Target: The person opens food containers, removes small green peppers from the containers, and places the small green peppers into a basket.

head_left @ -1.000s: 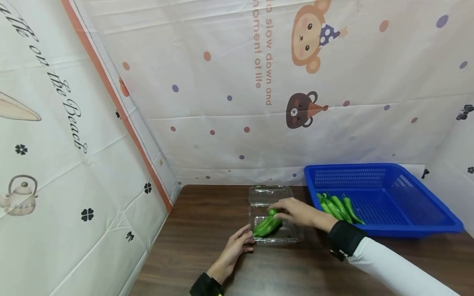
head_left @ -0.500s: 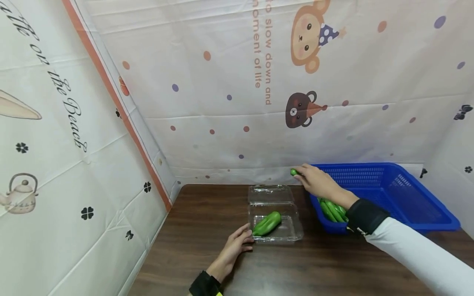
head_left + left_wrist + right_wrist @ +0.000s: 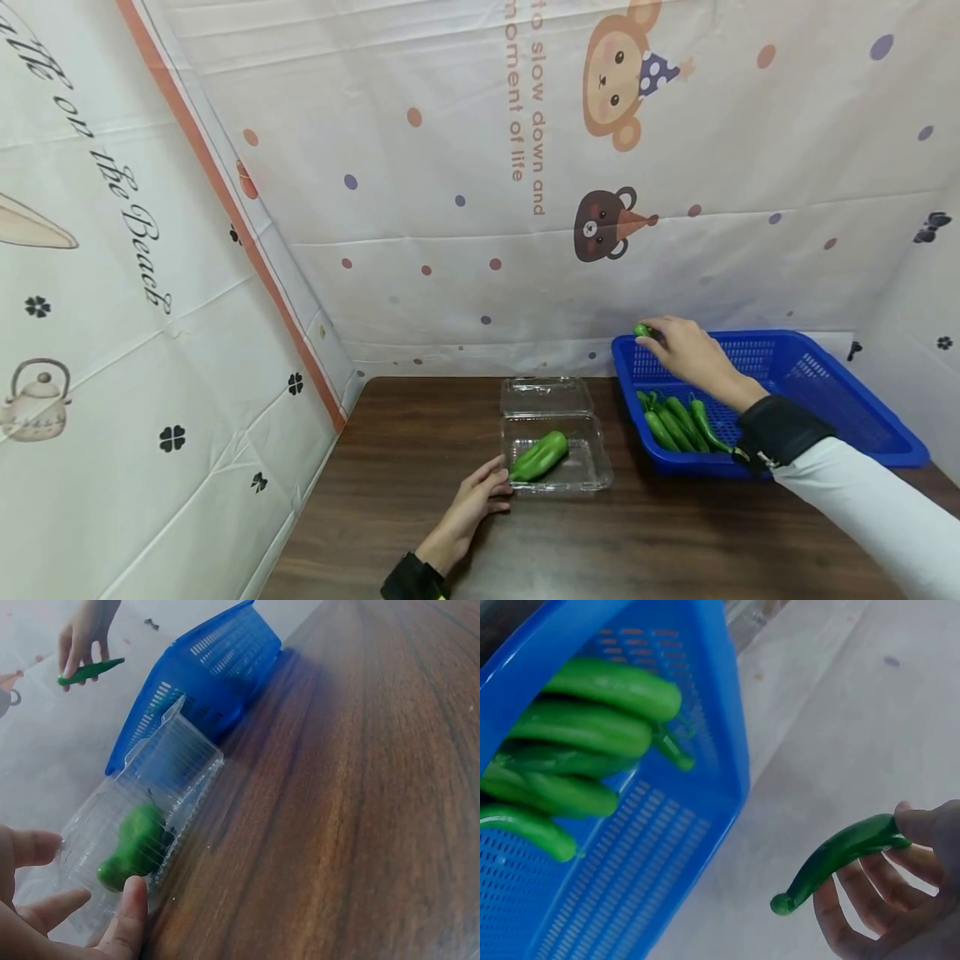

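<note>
My right hand (image 3: 693,354) pinches a slim green chili pepper (image 3: 840,851) between thumb and fingers, above the back left of the blue basket (image 3: 832,458). In the head view only the end of that pepper shows. Several green peppers (image 3: 675,423) lie inside the basket on its left side. A clear plastic clamshell box (image 3: 588,458) stands with its lid folded back, and a plump green pepper (image 3: 542,457) lies in it. My left hand (image 3: 468,504) rests at the box's left front corner, fingers and thumb spread and touching the edge.
The brown wooden table (image 3: 420,433) carries both containers, the basket to the right of the box. Behind them hangs a white printed cloth (image 3: 420,208). A second cloth (image 3: 112,350) closes off the left side.
My right hand has lifted from the clamshell box with the slim chili pepper and moved right, over the basket. The left hand and the box have stayed put.
</note>
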Demonstrator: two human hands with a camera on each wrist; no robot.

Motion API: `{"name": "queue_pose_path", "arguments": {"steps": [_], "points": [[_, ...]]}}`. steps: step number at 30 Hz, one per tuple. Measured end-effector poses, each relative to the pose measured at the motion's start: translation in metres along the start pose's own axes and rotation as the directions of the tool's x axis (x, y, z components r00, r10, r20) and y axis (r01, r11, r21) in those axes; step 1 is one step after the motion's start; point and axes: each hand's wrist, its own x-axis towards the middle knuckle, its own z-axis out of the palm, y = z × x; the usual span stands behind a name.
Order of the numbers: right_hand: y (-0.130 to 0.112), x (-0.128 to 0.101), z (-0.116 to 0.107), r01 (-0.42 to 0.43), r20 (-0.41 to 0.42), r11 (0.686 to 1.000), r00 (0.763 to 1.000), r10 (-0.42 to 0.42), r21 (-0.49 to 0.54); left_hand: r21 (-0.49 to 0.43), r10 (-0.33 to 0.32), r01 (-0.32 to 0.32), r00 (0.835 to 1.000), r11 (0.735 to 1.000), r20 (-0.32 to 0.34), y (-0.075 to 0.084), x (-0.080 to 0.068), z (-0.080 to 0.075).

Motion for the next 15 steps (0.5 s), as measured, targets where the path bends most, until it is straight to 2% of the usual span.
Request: {"name": "queue_pose_path", "arguments": {"steps": [7,15], "points": [[0.022,-0.002,0.000,-0.053,0.004,0.999,0.999,0.053,0.009,-0.004,-0.010,0.010,1.000,1.000,0.000,0.001,0.000,-0.001],[0.045,-0.014,0.001,-0.182,0.026,0.982,0.983,0.181,0.056,-0.011,-0.004,0.004,1.000,1.000,-0.009,0.000,0.001,0.001]]}}
